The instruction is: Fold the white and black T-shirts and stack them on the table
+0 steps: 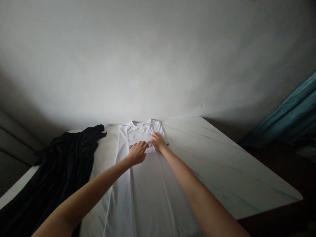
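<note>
Left hand point(137, 153), right hand point(158, 142): on 1 white T-shirt point(140, 131) | 1 black garment point(66, 168)

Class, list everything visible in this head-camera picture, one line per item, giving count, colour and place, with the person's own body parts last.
T-shirt: one, white, flat on the table, collar at the far end
black garment: one, black, bunched left of the shirt
marble-patterned table: one, white with grey veins, under both garments
wall: one, pale grey-white, behind the table
curtain: one, teal, far right
left hand: one, on the shirt
right hand: one, on the shirt
</note>
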### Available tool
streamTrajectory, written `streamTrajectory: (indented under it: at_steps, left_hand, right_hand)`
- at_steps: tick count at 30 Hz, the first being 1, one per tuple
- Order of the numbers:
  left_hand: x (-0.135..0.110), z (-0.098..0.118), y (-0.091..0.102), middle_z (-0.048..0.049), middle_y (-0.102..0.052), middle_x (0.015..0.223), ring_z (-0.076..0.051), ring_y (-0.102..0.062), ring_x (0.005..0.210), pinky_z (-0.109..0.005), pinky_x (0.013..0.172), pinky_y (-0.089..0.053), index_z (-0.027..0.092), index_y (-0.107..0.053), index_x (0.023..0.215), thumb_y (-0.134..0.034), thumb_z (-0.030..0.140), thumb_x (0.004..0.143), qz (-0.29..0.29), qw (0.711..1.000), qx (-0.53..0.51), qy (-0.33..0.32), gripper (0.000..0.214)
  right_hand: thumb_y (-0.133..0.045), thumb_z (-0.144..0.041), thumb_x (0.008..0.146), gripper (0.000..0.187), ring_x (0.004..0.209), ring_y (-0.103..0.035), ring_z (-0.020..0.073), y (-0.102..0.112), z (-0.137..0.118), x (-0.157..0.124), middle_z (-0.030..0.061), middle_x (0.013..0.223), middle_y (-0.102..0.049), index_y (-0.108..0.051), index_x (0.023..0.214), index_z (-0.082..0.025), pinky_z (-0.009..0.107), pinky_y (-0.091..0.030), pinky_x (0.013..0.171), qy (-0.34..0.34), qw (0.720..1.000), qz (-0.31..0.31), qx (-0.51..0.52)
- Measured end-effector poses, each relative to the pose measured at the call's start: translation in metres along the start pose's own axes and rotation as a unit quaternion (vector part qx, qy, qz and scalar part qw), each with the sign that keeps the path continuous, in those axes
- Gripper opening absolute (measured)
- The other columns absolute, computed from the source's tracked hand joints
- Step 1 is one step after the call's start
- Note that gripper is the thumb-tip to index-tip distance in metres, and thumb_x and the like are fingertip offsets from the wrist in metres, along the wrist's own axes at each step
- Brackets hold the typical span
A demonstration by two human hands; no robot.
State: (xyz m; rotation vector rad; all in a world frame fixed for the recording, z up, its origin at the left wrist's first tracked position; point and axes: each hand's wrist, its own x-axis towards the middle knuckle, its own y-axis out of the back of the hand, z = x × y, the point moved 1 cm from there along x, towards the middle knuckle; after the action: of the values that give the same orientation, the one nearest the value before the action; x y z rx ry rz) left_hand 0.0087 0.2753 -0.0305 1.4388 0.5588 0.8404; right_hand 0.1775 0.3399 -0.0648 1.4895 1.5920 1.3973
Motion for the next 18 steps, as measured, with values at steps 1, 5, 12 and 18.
streamTrajectory:
  at_steps: [1,5,12,18]
  left_hand:
    - [0.003,-0.006,-0.001,-0.0115,-0.057,0.119,-0.026,-0.053,0.110,-0.040,0.092,-0.046,0.020,-0.055,0.115,-0.055,0.014,0.082,0.002,0.999,0.034,0.023,0.033]
    - [0.014,-0.017,-0.007,-0.0124,-0.056,0.114,-0.025,-0.054,0.103,-0.038,0.083,-0.049,0.019,-0.052,0.114,-0.041,0.006,0.086,-0.022,0.992,0.094,0.077,0.033]
    - [0.030,-0.027,0.003,-0.0092,-0.065,0.106,-0.022,-0.062,0.096,-0.031,0.074,-0.049,0.018,-0.052,0.111,-0.038,0.003,0.086,-0.021,0.989,0.051,0.135,0.032]
    - [0.020,-0.047,0.008,-0.0086,-0.064,0.110,-0.020,-0.063,0.093,-0.030,0.078,-0.048,0.018,-0.054,0.106,-0.041,0.017,0.094,0.101,0.974,-0.065,0.194,0.018]
  right_hand:
    - [-0.038,-0.023,0.099,0.036,0.128,-0.049,0.0208,0.000,-0.001,-0.005,0.0145,0.137,-0.056,-0.060,0.126,-0.013,0.033,-0.035,0.107,0.013,1.000,0.015,0.010]
    - [-0.050,-0.026,0.094,0.023,0.098,-0.064,0.0184,0.006,-0.005,-0.018,0.0078,0.106,-0.071,-0.068,0.104,-0.018,0.027,-0.044,0.089,0.096,0.994,0.022,0.043]
    - [-0.065,-0.031,0.083,0.036,0.105,-0.063,0.0218,0.008,-0.016,-0.020,0.0066,0.117,-0.068,-0.062,0.118,-0.021,0.029,-0.047,0.085,0.117,0.993,-0.023,0.024]
    - [-0.049,-0.033,0.095,0.032,0.095,-0.067,0.0238,0.006,-0.042,-0.011,0.0080,0.108,-0.072,-0.061,0.123,-0.024,0.030,-0.047,0.078,0.044,0.999,-0.013,-0.024]
